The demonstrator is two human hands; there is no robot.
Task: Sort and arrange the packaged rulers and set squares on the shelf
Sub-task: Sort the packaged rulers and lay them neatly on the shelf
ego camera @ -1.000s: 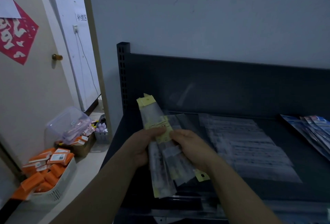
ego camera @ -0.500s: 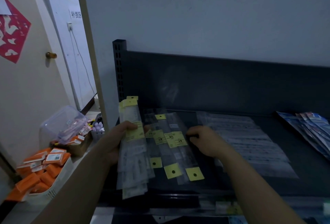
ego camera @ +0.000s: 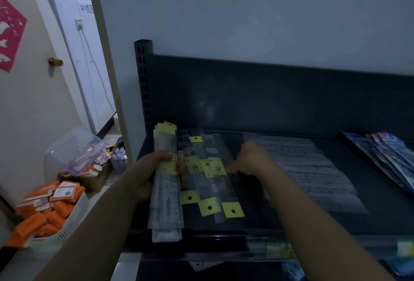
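Observation:
My left hand (ego camera: 149,169) grips a stack of packaged rulers (ego camera: 166,186) with yellow header tags, held lengthwise over the left end of the dark shelf (ego camera: 369,213). Several more ruler packs (ego camera: 210,175) with yellow labels lie fanned on the shelf just right of that stack. My right hand (ego camera: 251,159) rests with curled fingers at the right edge of these loose packs, thumb touching one; I cannot tell whether it pinches it. A spread of clear packaged set squares (ego camera: 309,168) lies to its right.
Blue packaged items (ego camera: 389,157) lie at the shelf's right end. The shelf back panel (ego camera: 268,97) rises behind. Left of the shelf, on the floor, sit a white basket of orange boxes (ego camera: 51,211) and a clear plastic tub (ego camera: 74,148). A door (ego camera: 26,92) stands at far left.
Both hands held one bundle a second ago. The right hand has let go and moved right onto the shelf, several packs now lie fanned out, and the left hand keeps the stack.

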